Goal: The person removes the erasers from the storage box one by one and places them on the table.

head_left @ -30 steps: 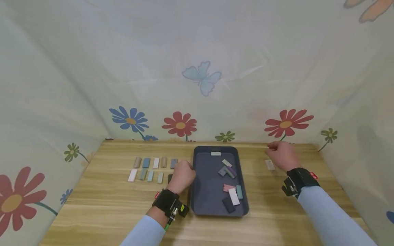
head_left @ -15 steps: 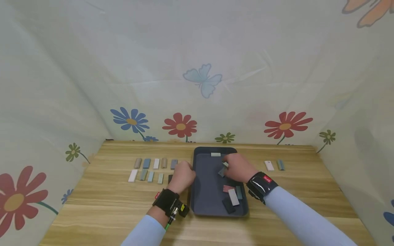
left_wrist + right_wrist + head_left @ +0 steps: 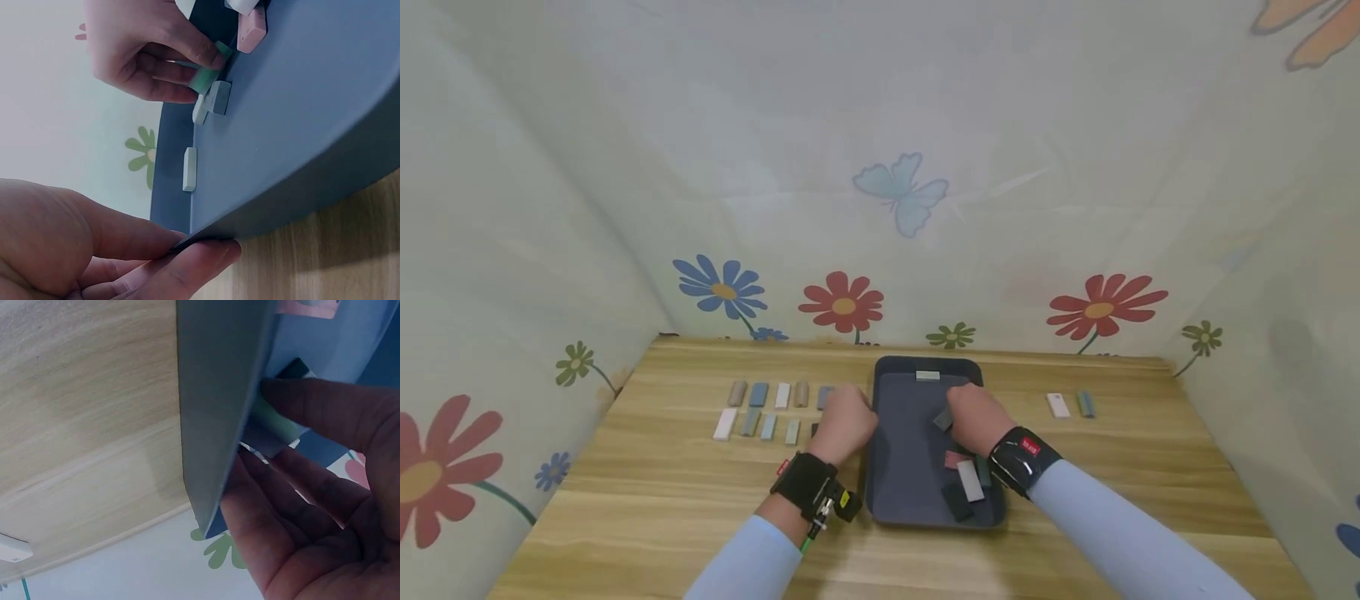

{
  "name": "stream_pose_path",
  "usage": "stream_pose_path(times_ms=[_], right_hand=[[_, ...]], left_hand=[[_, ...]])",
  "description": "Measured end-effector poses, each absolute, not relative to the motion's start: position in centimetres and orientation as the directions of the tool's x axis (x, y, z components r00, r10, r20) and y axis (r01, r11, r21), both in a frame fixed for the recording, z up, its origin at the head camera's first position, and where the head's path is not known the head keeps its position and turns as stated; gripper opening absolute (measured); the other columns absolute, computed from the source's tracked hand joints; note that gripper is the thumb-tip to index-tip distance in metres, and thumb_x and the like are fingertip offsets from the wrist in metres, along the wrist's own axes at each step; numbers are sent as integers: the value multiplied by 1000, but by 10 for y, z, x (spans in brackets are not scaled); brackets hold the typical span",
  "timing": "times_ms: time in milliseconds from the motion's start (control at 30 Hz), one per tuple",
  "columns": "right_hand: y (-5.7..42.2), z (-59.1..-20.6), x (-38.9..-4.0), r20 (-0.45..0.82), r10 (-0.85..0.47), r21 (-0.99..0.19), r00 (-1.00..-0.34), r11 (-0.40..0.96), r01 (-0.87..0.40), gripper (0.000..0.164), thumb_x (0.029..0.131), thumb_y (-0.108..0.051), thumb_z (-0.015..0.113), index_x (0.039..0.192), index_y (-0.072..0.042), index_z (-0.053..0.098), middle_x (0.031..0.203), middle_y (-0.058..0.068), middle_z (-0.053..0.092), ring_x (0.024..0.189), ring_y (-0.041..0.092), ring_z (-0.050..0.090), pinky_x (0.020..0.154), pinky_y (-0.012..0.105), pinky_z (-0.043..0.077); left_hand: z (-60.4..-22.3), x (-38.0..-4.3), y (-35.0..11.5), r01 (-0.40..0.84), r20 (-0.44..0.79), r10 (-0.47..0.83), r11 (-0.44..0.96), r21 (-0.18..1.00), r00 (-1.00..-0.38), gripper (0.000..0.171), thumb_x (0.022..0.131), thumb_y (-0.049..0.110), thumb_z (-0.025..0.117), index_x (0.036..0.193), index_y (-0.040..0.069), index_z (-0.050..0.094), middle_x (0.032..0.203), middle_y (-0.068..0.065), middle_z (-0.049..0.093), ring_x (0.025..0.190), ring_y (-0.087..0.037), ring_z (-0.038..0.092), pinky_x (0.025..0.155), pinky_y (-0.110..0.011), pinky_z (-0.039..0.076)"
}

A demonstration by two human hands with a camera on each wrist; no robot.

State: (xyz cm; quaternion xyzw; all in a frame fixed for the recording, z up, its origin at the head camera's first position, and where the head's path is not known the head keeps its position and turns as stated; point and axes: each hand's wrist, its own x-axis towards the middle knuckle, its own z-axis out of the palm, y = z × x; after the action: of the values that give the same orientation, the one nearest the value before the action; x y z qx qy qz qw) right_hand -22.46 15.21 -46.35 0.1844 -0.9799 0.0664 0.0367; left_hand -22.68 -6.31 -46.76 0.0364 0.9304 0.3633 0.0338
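Note:
My left hand (image 3: 846,425) pinches the left rim of a dark blue-grey tray (image 3: 904,450), thumb inside and fingers outside in the left wrist view. Inside the tray's right half, my right hand (image 3: 979,419) pinches a small green block (image 3: 206,74) between thumb and fingers. Right beside that block lie a grey-blue block (image 3: 219,97) and a pale one (image 3: 199,110). Another pale block (image 3: 928,376) lies at the tray's far end. Nearer me in the tray are a pink block (image 3: 955,459), a white block (image 3: 970,481), a black block (image 3: 957,502) and a partly covered dark green one (image 3: 983,472).
Left of the tray, several small blocks stand in two rows, among them a blue block (image 3: 758,394) and a white block (image 3: 725,424). On the right lie a white block (image 3: 1057,405) and a blue-green block (image 3: 1086,404). A flowered curtain (image 3: 775,208) surrounds the wooden table (image 3: 662,500).
My right hand has moved left from the table's right side into the tray, leaving a blue-green block beside the white one, and now holds a green block. My left hand stays on the rim.

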Motion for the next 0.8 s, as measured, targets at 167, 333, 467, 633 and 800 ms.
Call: stream_pose_path(times_ms=[167, 333, 467, 633, 800], right_hand=[[155, -463, -224, 134, -362, -169, -923, 909, -381, 18, 64, 5, 63, 63, -11, 55, 58, -1, 53, 52, 12, 43, 48, 28, 35], [159, -460, -225, 87, -319, -292, -944, 898, -331, 12, 68, 2, 62, 73, -8, 64, 64, -1, 57, 57, 11, 47, 50, 27, 39], [165, -454, -227, 96, -298, -360, -950, 879, -312, 22, 72, -4, 64, 93, -6, 70, 82, 2, 67, 71, 12, 57, 62, 29, 48], [182, -437, -227, 154, -258, -458, -954, 837, -300, 29, 75, -7, 66, 104, -4, 68, 95, 8, 68, 84, 19, 62, 70, 34, 52], [211, -419, -225, 128, -140, -555, -982, 810, -187, 34, 82, -13, 65, 115, -3, 63, 104, 13, 66, 93, 25, 63, 75, 38, 54]], left_hand=[[-467, -225, -62, 46, -25, 87, 727, 685, -996, 37, 72, -1, 48, 44, 17, 31, 43, 7, 22, 33, -8, 20, 34, -25, 18], [-465, -225, -60, 17, -51, 72, 732, 681, -996, 37, 72, 0, 49, 44, 17, 34, 42, 7, 25, 31, -8, 24, 33, -25, 19], [-466, -225, -60, 5, -62, 65, 733, 680, -996, 38, 73, 0, 50, 44, 17, 34, 41, 7, 25, 31, -9, 24, 32, -25, 19], [-468, -225, -60, 0, -62, 57, 736, 677, -996, 38, 74, 0, 51, 43, 17, 34, 41, 7, 25, 31, -8, 24, 32, -25, 19], [-471, -224, -62, -30, -87, 39, 738, 674, -995, 38, 74, 2, 52, 43, 16, 36, 41, 7, 26, 31, -9, 25, 31, -25, 20]])
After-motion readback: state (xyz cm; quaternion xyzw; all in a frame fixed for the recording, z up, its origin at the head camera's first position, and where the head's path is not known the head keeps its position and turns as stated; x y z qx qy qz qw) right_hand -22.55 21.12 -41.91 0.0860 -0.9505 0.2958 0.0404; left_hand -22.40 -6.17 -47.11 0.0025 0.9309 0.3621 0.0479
